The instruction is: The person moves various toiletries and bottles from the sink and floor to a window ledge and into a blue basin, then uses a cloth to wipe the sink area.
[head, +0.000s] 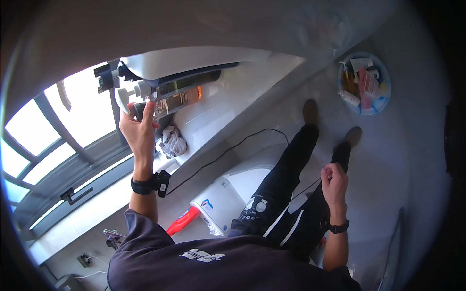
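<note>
My left hand is raised to a row of bottles by the window. Its thumb and fingers close around the dark neck of a clear bottle with an orange end. Right beside the fingers is a white pump head. A dark bottle lies alongside in the view, and a black pump head shows further up. Over my right leg hangs my right hand, its fingers curled in, with nothing seen in it.
A crumpled grey cloth rests on the ledge below the bottles. Near my legs stands a white toilet with a red bottle against it. A dark cable crosses the floor. The blue-white basin holds several toiletries.
</note>
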Motion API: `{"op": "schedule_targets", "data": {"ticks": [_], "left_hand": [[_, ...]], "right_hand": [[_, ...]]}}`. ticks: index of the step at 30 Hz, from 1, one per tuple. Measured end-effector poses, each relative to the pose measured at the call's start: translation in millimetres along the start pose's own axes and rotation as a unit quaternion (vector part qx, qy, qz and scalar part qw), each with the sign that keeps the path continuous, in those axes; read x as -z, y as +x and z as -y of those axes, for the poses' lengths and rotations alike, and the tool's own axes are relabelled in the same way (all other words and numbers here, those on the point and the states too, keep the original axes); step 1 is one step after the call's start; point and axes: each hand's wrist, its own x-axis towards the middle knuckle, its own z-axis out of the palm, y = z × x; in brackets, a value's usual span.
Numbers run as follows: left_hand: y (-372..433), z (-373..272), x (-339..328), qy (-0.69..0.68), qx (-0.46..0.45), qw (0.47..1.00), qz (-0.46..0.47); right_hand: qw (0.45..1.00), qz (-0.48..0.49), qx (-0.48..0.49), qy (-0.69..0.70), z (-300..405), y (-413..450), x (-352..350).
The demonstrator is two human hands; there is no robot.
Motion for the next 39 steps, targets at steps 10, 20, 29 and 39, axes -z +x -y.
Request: {"op": "schedule_targets", "data": {"ticks": [10,20,29,39], "left_hand": [[0,-1,2,0.016,-0.063,0.993,0.096],[-10,-10,-11,-0.083,-0.042,0.993,0.068],[-5,-3,-9,-0.135,-0.067,0.982,0.114],[-7,0,-12,-0.193,-0.056,0.975,0.098]], "right_hand": [[1.000,-0.002,-0.021,0.008,-11,-2,-11],[0.997,0.025,-0.070,0.000,-26,1,-11],[0.996,0.048,-0.068,0.015,-23,7,-15],[0.993,0.062,-0.100,-0.001,-40,3,-16]]}}
